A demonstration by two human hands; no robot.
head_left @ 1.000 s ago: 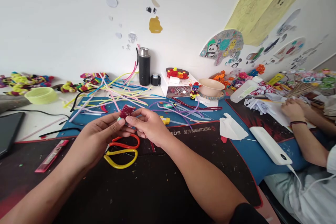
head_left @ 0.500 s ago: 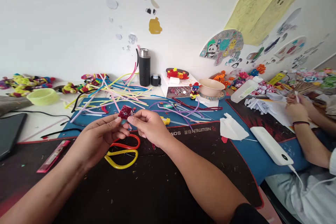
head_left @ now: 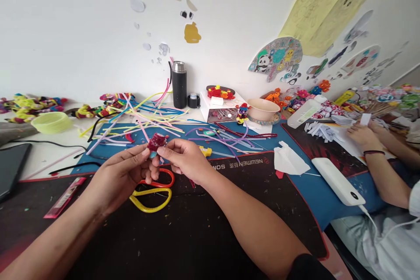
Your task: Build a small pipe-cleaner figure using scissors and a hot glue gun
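Note:
A small dark-red fuzzy piece (head_left: pixel 156 141), seemingly bent from pipe cleaner with a bit of blue below it, is held up between both hands. My left hand (head_left: pixel 131 164) pinches it from the left with thumb and fingers. From the right, my right hand (head_left: pixel 183 157) grips its lower edge, the thumb pressed against it. Directly under the hands lie scissors (head_left: pixel 151 199) with one red and one yellow handle, their blades hidden. Loose pipe cleaners (head_left: pixel 149 124) in yellow, pink, blue and purple are strewn behind the hands.
A black thermos (head_left: pixel 179 85) stands at the back near a beige bowl (head_left: pixel 264 109). A red packet (head_left: pixel 64 197) lies at left, a white power bank (head_left: pixel 338 182) at right. A crumpled tissue (head_left: pixel 290 158) is nearby. At far right, another person's hands (head_left: pixel 361 138) hold white paper.
The dark-red piece has tilted slightly in my fingers, and my left fingers have shifted a little beneath it. The other person's white paper is now raised. The view has moved slightly.

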